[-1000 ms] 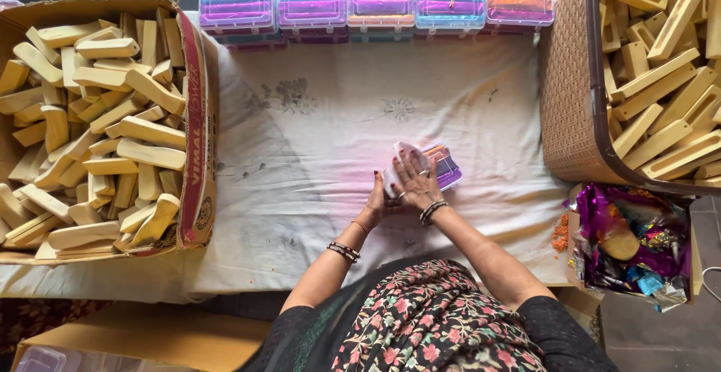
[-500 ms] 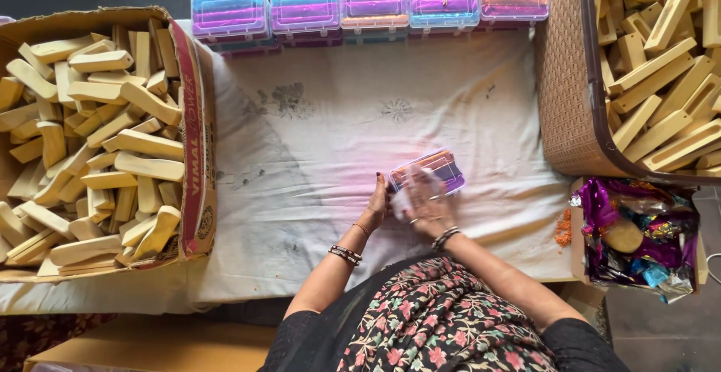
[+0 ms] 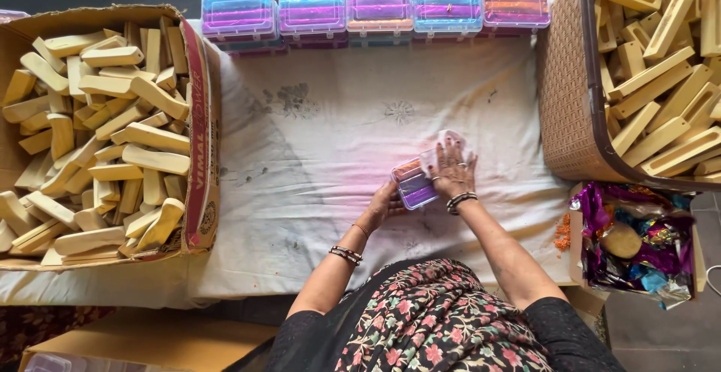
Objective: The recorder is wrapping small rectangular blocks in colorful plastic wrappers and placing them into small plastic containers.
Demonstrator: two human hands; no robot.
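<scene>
A small clear plastic box (image 3: 417, 182) with orange, blue and purple layers inside lies on the white cloth (image 3: 323, 139) in front of me. My left hand (image 3: 385, 204) grips its near left corner. My right hand (image 3: 453, 167) lies flat over its right part, fingers spread on the clear lid. Both wrists wear bangles.
Several similar filled boxes (image 3: 375, 13) stand in a row along the cloth's far edge. A cardboard carton (image 3: 197, 116) of cream wooden pieces sits at left; a brown wicker basket (image 3: 571, 94) of yellow wooden pieces at right. A box of shiny wrappers (image 3: 638, 244) lies at lower right.
The box has shifted slightly up and right on the cloth, and my right hand has moved from holding it to pressing flat on its lid.
</scene>
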